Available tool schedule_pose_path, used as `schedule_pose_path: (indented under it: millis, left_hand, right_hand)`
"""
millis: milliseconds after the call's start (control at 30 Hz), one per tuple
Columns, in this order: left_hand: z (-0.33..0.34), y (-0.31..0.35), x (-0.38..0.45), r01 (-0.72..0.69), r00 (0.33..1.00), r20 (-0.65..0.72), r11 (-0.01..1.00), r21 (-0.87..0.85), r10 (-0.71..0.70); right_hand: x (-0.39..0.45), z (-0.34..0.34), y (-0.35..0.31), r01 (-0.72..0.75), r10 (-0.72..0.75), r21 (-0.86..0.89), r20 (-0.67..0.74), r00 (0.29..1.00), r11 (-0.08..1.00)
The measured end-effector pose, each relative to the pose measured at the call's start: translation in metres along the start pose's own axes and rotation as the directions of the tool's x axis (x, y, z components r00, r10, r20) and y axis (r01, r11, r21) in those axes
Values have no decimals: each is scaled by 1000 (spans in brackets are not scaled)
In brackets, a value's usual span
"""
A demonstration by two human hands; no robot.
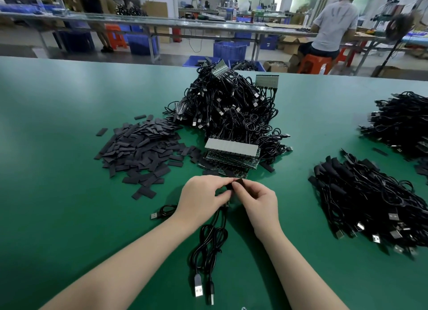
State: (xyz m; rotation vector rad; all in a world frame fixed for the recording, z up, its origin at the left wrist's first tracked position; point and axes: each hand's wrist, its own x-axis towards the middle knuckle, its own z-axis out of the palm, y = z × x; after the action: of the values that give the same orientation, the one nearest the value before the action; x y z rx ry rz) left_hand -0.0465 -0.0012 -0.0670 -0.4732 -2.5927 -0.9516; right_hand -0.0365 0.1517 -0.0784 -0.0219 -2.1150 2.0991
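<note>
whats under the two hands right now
Two black cables trail from under the left hand and right hand across the green table, ending in USB plugs. The right pinches a black sleeve; the cables' upper ends are hidden by fingers.

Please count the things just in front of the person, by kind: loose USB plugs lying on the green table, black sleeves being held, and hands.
USB plugs: 3
Held black sleeve: 1
Hands, left hand and right hand: 2
Total: 6
</note>
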Motion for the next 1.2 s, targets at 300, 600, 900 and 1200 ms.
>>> schedule_pose_path:
  millis: [300,600,900,1200]
  left_hand:
    - [-2,-10,5,119,984,149,978,-170,-94]
    - [-1,-9,3,129,983,152,970,-205,-98]
    - [-19,-13,10,-44,909,398,922,385,-123]
    - [-3,-9,6,-10,950,288,910,414,-121]
  right_hand:
    - [1,-5,0,6,-10,58,76,997,998]
    - [1,-6,1,9,-9,14,24,1000,1000]
    - [5,-5,3,-81,90,78,-117,989,994]
    - [4,-6,2,-101,109,71,-120,987,992]
